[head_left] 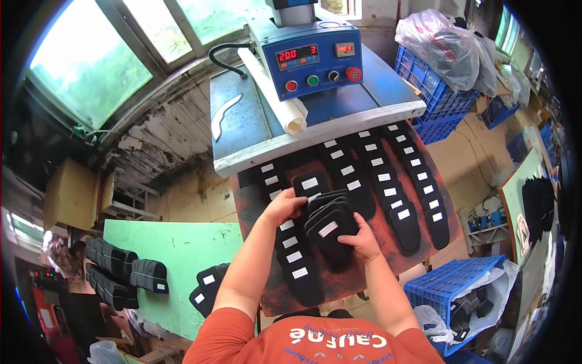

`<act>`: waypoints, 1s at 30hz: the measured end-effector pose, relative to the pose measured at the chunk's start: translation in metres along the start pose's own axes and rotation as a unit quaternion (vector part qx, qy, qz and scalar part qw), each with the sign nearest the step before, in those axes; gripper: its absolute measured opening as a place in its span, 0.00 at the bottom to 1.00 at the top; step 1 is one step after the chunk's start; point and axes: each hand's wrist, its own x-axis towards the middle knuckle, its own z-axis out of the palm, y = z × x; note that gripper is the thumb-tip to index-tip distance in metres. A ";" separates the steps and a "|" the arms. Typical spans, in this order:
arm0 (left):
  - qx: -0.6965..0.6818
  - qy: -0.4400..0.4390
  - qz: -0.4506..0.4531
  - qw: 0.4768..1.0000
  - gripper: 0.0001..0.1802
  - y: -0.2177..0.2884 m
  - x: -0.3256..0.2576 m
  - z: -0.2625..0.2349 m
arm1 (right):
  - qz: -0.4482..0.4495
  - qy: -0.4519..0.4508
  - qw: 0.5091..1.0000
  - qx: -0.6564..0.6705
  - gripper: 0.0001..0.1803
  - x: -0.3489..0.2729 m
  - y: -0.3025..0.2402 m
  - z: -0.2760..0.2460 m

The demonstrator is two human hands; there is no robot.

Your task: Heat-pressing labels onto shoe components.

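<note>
My right hand (362,241) grips a fanned stack of black insole-like pads (330,217), with the thumb on the top one near its white label. At the stack's far left edge, my left hand (285,206) pinches a black pad by its rim; the fingertips are partly hidden. Just beyond lies another labelled black pad (309,182). Beneath both hands is a reddish-brown board (345,282). Overlapping rows of the same pads run away from me on it: one row (299,282) left of the stack, others (405,224) to the right.
A blue press machine (318,60) with a lit control panel stands behind its metal-edged table (315,142), which overhangs the board. A pale roll (276,94) lies there. On the left, a green table (176,242) bears bundled black pads (109,258). Blue crates (448,285) stand at the right.
</note>
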 end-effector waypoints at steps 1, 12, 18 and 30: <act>0.092 -0.010 -0.018 0.996 0.08 -0.004 -0.001 0.001 | -0.016 0.031 0.997 0.076 0.34 -0.002 0.001 0.003; 0.379 0.516 0.029 0.767 0.27 0.015 0.015 -0.047 | -0.013 0.039 0.969 0.245 0.36 -0.052 -0.009 -0.003; 0.230 0.263 0.039 0.936 0.20 -0.013 0.002 -0.048 | 0.150 0.022 0.980 0.130 0.34 -0.088 0.019 0.030; -0.255 0.013 -0.043 0.966 0.22 -0.094 -0.126 0.027 | 0.043 -0.049 0.991 -0.117 0.46 -0.092 0.037 0.039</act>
